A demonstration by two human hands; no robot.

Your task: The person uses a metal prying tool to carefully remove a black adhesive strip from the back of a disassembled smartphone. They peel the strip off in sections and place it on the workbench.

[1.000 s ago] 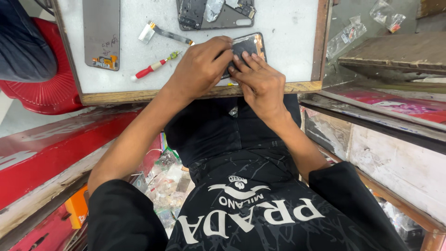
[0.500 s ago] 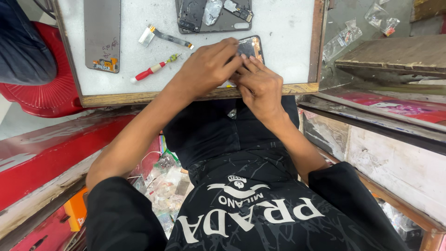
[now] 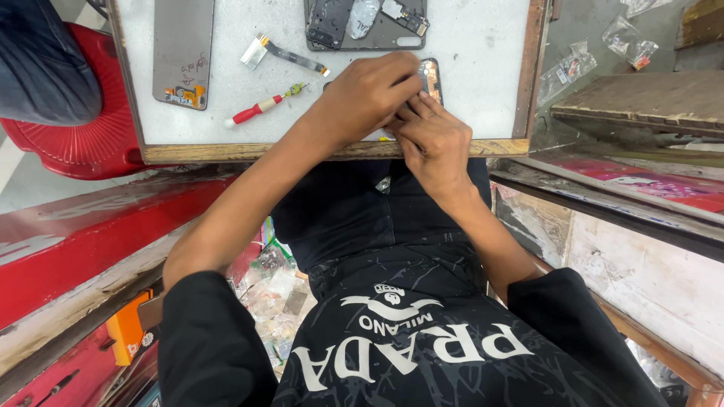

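Opened phone (image 3: 431, 77) lies under both hands at the near edge of the white work tray (image 3: 483, 53), long axis running away from the person. Left hand (image 3: 366, 98) covers its near end, fingers curled, pressing down. Right hand (image 3: 434, 147) sits nearer the body, fingertips pinched on the lower edge; what they grip is hidden. Beyond: red-handled screwdriver (image 3: 256, 111), flex strip (image 3: 283, 54), back panel (image 3: 182, 51), another dismantled phone (image 3: 366, 22).
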